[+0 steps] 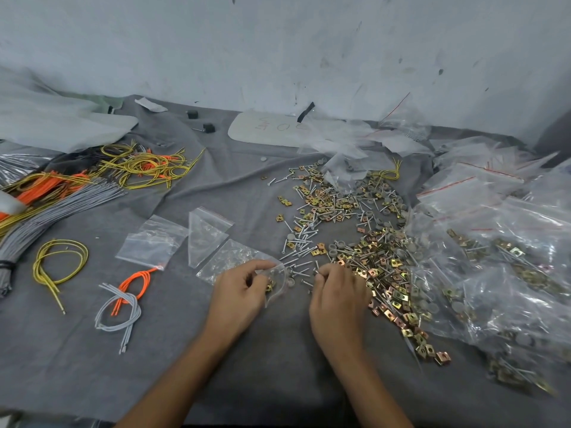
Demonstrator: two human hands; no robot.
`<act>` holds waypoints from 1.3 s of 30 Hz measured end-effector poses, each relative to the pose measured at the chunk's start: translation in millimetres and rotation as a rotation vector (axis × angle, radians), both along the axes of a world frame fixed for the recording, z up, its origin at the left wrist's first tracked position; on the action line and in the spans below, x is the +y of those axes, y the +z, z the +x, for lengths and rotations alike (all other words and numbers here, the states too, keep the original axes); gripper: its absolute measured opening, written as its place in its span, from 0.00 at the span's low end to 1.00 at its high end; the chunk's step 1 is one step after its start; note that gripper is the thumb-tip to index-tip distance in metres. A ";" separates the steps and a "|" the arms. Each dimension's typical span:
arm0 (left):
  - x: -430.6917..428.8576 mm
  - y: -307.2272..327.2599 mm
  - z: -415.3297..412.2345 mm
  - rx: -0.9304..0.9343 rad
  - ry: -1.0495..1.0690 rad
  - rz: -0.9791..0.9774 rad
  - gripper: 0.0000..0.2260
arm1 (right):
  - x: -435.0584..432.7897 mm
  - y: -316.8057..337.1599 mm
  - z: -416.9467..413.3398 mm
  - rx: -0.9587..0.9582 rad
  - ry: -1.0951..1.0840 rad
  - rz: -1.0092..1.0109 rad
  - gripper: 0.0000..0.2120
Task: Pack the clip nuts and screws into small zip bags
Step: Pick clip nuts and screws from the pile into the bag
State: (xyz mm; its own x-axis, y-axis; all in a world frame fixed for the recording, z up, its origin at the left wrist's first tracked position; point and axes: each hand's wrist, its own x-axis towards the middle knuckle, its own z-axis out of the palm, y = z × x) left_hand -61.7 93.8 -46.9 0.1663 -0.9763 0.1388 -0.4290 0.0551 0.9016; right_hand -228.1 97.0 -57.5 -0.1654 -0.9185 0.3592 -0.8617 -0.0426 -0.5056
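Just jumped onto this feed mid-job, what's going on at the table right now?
A person is bagging hardware on a grey cloth. The left hand grips a small zip bag by its open mouth, with a few clip nuts already inside. The right hand, fingers curled, pinches a screw at the near edge of the loose pile of screws and clip nuts. Flat bags lie left of the hands; filled bags are heaped on the right.
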 end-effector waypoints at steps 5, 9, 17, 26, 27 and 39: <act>-1.3 -0.1 -0.4 0.008 -0.005 -0.006 0.14 | -0.3 -2.0 0.1 -0.068 0.127 -0.101 0.06; -2.5 -1.5 -0.7 0.025 -0.011 -0.023 0.16 | -0.4 -3.3 -1.1 -0.033 0.170 -0.071 0.13; -4.5 -4.9 1.3 -0.013 -0.004 -0.031 0.18 | 5.1 2.0 2.7 -0.149 0.108 -0.182 0.08; -5.4 -7.8 1.1 -0.018 -0.069 -0.003 0.20 | 7.6 -0.3 8.3 0.011 0.490 -0.283 0.05; -5.2 -8.3 0.6 -0.008 -0.078 -0.007 0.19 | 6.2 -0.4 8.8 0.042 0.517 -0.275 0.05; -5.4 -10.8 2.4 0.057 0.063 -0.040 0.17 | -2.1 -3.9 4.0 0.078 0.244 -0.107 0.04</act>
State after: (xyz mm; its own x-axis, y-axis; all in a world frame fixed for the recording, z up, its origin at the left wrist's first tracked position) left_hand -59.4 88.4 -57.7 0.2364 -0.9573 0.1665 -0.3805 0.0664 0.9224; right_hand -224.1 95.0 -61.3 0.0880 -0.8838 0.4596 -0.8554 -0.3035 -0.4197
